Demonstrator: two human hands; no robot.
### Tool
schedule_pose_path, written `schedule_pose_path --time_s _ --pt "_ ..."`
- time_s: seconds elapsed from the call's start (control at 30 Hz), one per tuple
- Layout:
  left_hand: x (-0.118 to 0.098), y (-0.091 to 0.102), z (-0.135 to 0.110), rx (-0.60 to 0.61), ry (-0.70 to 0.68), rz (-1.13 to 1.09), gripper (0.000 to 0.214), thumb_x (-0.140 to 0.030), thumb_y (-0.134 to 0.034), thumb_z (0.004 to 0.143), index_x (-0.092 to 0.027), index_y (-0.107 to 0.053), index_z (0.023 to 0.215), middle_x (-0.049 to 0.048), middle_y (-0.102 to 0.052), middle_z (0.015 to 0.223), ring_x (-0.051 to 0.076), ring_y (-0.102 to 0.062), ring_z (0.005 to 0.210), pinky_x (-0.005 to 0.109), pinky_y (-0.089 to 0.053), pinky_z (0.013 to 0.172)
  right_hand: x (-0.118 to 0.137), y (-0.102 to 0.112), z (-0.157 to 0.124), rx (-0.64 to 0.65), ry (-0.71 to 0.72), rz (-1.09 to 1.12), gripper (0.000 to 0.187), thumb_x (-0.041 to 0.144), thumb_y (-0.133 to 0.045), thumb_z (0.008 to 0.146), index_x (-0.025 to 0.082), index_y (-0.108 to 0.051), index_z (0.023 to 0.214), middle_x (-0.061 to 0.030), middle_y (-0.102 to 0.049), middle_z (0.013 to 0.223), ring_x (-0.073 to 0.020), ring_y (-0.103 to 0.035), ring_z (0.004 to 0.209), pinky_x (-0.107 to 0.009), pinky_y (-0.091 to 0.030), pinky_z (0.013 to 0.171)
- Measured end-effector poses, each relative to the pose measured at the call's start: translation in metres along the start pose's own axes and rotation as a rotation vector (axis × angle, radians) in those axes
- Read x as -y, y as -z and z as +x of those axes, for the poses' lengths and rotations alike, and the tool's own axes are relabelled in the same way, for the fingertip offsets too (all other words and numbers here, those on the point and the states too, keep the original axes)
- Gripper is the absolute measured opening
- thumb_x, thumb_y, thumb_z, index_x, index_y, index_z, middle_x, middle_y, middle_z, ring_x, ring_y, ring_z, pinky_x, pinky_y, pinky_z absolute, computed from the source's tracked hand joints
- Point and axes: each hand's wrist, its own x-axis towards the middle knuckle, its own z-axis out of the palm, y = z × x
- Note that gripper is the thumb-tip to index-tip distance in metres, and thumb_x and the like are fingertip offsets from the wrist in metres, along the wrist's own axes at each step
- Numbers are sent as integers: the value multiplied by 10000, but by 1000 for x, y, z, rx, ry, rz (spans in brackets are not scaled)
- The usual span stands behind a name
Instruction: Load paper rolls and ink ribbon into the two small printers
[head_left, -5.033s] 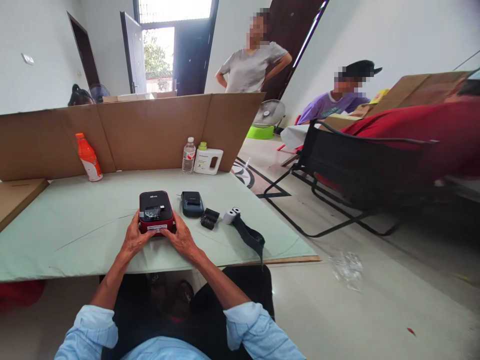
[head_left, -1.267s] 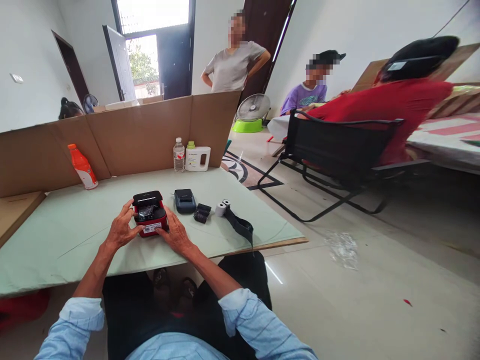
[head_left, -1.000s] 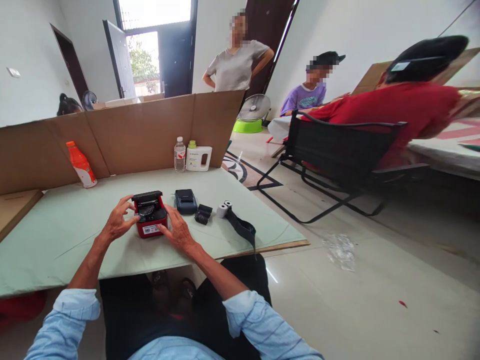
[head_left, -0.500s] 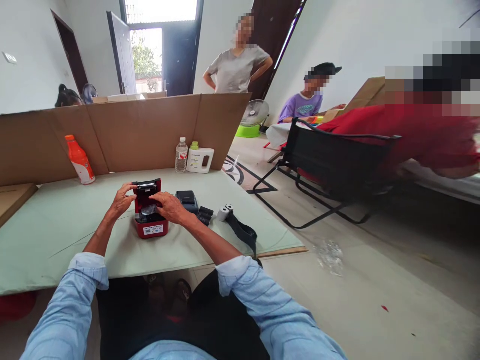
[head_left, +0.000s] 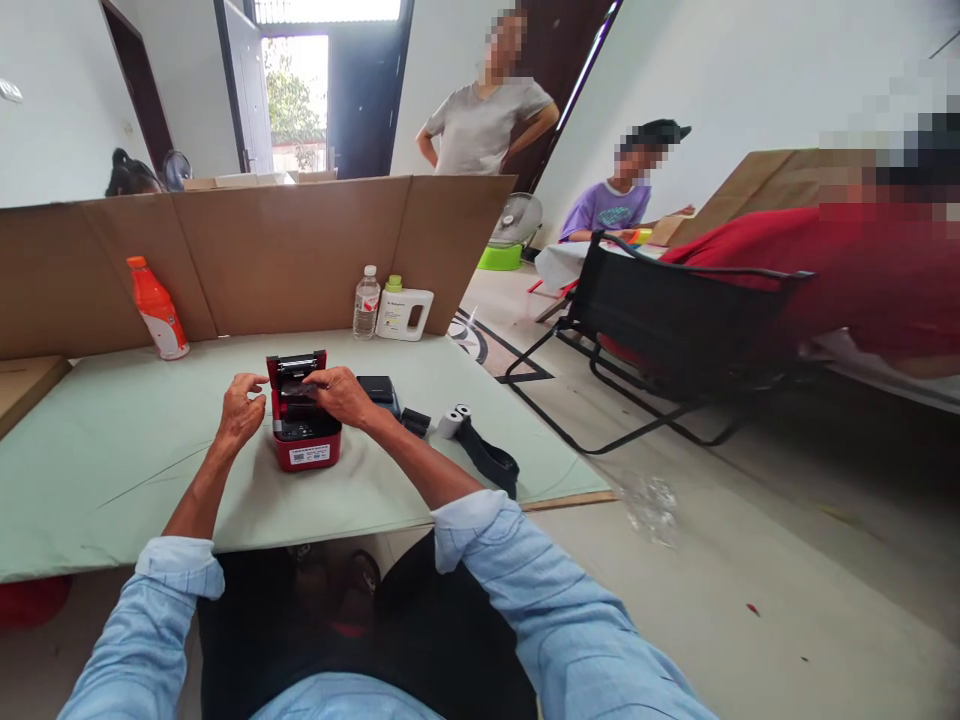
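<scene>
A small red label printer stands on the table with its lid raised, showing a black inside and a white sticker on its front. My right hand is closed in a pinch on a piece of clear plastic film, held above the printer's open body. Just left of the lid is my left hand; its thumb and forefinger are apart, with nothing visible between them. Behind my right hand sits a dark boxy device, partly hidden. Black parts lie beside it.
White paper rolls and a black strap lie to the right. An orange bottle, a water bottle and a white jug stand before the cardboard screen. A folding chair and people are beyond.
My right hand has lifted the plastic film up from inside the printer. My left hand has come off the raised lid and moved slightly down and left.
</scene>
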Motion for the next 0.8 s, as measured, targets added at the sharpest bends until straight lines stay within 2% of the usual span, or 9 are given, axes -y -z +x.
schedule_pose_path --time_s 0.1,0.2,0.33,0.5,0.63,0.7,0.8 --pt "-14 5 -4 28 16 -86 320 -158 -618 745 -202 -741 1037 68 -729 1110 224 -722 967 343 -601 773 2 8 9 -74 19 226 230 330 -639 897 170 -779 809 19 -660 683 -153 -592 693 -248 -443 669" --pt "-30 5 -1 106 7 -185 335 -263 -716 760 -206 -728 1090 71 -749 1109 244 -729 1015 343 -606 781 8 19 16 -77 17 424 332 479 -664 847 174 -692 719 37 -555 625 -129 -509 618 -241 -433 595" --pt "-49 2 6 158 -30 -201 477 -381 -813 739 -209 -722 1174 82 -738 1068 244 -721 994 318 -594 741 23 39 16 -72 -26 592 410 585 -747 758 180 -682 770 25 -592 686 -135 -550 646 -252 -523 580" --pt "-81 1 6 201 -90 -174 453 -430 -814 770 -212 -757 1163 94 -724 1165 200 -701 876 311 -584 721 39 66 5 -110 9 626 460 620 -787 756 171 -705 813 10 -636 740 -140 -605 703 -244 -579 581" --pt "-115 -10 1 434 -89 -336 425 -505 -767 847 -184 -769 1126 95 -779 1058 239 -736 914 349 -606 792 43 92 -8 -129 67 597 464 615 -771 798 155 -707 803 8 -643 745 -129 -615 700 -231 -576 575" --pt "-131 -19 2 486 -65 -358 418 -537 -766 848 -179 -772 1063 87 -785 976 227 -736 832 340 -608 734 41 110 -18 -154 82 575 444 592 -765 822 150 -734 856 0 -670 776 -131 -637 724 -225 -578 582" --pt "-152 -37 9 496 -47 -302 400 -546 -782 821 -185 -758 994 48 -748 812 177 -674 649 285 -552 573 31 145 -39 -234 64 550 396 533 -784 820 149 -763 917 -4 -708 816 -124 -653 733 -208 -579 582"
